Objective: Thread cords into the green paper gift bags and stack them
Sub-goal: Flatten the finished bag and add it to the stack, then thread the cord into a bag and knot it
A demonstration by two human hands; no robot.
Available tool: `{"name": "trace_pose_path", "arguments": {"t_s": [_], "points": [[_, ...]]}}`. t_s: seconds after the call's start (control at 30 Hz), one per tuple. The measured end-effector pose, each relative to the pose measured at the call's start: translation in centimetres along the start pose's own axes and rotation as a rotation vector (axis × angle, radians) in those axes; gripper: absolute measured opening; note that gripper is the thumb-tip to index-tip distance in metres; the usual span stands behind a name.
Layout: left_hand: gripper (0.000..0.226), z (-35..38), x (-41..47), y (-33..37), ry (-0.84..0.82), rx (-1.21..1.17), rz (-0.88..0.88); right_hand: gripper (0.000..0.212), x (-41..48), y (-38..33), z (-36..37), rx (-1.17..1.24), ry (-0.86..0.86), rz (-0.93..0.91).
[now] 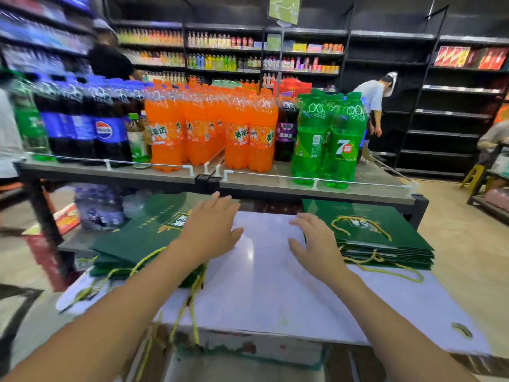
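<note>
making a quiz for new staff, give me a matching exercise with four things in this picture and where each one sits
Things: 1 bag stack with cord loop on top; 2 bag stack with cords hanging off the front; 3 orange soda bottles; 4 green soda bottles.
Places: a right end of the shelf; b left side of the white table; c middle of the shelf; d right side of the white table.
Pairs: 1-d, 2-b, 3-c, 4-a.

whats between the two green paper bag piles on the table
Head view: bare glossy white tabletop between the left green paper bag pile and right pile, with the open left hand and right hand over it.
</note>
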State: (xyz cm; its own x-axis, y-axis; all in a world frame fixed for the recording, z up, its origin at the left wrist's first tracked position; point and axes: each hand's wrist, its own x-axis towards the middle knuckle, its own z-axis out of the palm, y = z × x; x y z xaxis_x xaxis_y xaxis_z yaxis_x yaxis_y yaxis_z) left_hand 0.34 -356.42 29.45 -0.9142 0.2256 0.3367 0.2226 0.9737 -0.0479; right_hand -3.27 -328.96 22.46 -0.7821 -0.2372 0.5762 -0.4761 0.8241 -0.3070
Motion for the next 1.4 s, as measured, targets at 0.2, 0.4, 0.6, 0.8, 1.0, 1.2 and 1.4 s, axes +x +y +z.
{"name": "trace_pose_path", "arguments": {"t_s": [0.2, 0.4, 0.6, 0.8, 1.0, 1.2, 1.4], "points": [[0.09, 0.0, -4.3, -6.2, -0.357, -0.058, -0.191, 0.045, -2.0, -2.9, 6.3, 0.022, -0.132, -0.061], [0.076, 0.5, -6.8, -6.5, -0.291, -0.164, -0.07, 0.033, -1.9, -3.3, 5.7, 0.177, -0.215, 0.013], [0.055, 0.3, -8.2, -7.0, -0.207, -0.329, 0.036, 0.04, 4.6, -9.3, 4.8, 1.057, -0.15, 0.718], [0.038, -0.6, -9.5, -7.7, -0.109, -0.36, -0.023, 0.019, 5.9, -10.8, 1.6, 1.156, -0.157, 0.842], [0.044, -1.1, -9.0, -6.6, -0.019, -0.274, -0.016, 0.025, 2.9, -7.5, -2.9, 1.164, 0.049, 0.84], [0.025, -1.5, -6.8, -2.2, -0.073, -0.337, 0.076, 0.029, -2.1, -5.0, -8.2, 1.075, 0.286, 0.827], [0.003, -3.2, -5.2, 3.4, -0.262, -0.988, 0.044, 0.03, -7.2, -3.0, -8.1, 0.95, 0.302, 0.854]]}}
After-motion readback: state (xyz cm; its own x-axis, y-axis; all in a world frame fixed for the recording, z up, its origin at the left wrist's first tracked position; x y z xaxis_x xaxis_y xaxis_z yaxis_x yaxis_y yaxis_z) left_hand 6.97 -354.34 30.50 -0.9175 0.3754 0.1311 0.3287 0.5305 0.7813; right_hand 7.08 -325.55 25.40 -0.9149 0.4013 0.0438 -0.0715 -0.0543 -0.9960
